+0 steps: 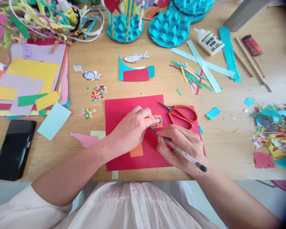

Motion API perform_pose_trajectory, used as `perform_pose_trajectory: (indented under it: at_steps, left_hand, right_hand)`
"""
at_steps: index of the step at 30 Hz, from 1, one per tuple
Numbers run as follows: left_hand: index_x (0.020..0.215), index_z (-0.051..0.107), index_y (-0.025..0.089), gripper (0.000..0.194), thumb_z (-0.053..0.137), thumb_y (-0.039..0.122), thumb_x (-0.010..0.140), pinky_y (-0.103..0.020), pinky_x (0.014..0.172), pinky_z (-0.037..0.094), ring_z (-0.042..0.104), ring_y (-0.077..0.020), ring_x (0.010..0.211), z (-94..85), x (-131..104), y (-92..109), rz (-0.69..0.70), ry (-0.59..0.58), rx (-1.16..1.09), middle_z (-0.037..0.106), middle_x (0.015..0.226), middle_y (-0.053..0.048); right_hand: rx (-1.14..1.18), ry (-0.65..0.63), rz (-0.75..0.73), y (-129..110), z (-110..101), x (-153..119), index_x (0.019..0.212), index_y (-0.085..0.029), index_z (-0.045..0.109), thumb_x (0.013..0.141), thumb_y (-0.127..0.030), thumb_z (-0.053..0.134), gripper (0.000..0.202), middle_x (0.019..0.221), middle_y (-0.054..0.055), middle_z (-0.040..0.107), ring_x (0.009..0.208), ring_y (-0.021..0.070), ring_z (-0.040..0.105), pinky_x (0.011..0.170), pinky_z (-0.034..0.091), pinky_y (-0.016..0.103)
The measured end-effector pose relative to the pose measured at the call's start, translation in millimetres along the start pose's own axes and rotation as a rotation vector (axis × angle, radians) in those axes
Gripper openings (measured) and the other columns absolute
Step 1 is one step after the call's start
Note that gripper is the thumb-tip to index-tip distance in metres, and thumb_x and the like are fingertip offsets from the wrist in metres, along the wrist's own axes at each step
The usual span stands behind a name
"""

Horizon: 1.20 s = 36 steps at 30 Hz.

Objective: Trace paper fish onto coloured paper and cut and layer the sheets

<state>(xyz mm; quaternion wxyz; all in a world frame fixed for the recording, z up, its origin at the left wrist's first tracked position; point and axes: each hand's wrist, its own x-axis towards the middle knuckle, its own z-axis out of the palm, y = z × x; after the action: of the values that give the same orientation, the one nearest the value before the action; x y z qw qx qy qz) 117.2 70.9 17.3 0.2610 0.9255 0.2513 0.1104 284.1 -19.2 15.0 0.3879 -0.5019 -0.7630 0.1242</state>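
Observation:
My left hand [135,127] rests on a red sheet of paper [118,109], its fingers bent. Its index fingertip presses a small grey paper cutout with black outlines [159,120] onto an orange paper piece [160,125]. Part of the cutout is hidden under the fingers. In my right hand [182,144] is a clear-barrelled pen [181,150], gripped with its tip down at the cutout's lower left edge. Red-handled scissors [194,115] lie just beyond my right hand. Another orange piece [137,151] shows below my left hand.
Fish cutouts [91,75], confetti piles [99,93] and paper strips [206,66] lie farther back. A glue bottle [209,41] is lying down behind them. At left are coloured papers [33,71] and a phone [14,149]; paper scraps [275,130] are heaped at right.

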Motion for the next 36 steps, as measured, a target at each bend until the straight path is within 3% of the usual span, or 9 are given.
perform_pose_trajectory:
  at_steps: [17, 36]
  left_hand:
    - [0.103, 0.068, 0.016, 0.025, 0.044, 0.011, 0.096, -0.032, 0.079, 0.045, 0.047, -0.0188, 0.087, 2.7, -0.7, 0.5, -0.010, 0.028, -0.018, 0.059, 0.093, -0.006]
    - [0.110, 0.066, 0.016, 0.027, 0.045, 0.008, 0.095, -0.031, 0.080, 0.045, 0.046, -0.0181, 0.086, 3.9, -1.2, 1.2, 0.006, 0.033, 0.032, 0.059, 0.095, -0.006]
  right_hand:
    - [-0.061, 0.048, 0.034, 7.0, 1.7, -7.2, 0.087, -0.018, 0.056, 0.078, -0.006, 0.059, 0.016, 0.075, 0.001, 0.066, 0.065, 0.0134, 0.063, 0.059, 0.048, 0.025]
    - [-0.113, 0.090, 0.110, 5.1, -1.3, -3.7, 0.080, -0.020, 0.056, 0.076, -0.007, 0.057, 0.013, 0.066, -0.002, 0.062, 0.054, 0.0105, 0.057, 0.051, 0.044, 0.024]
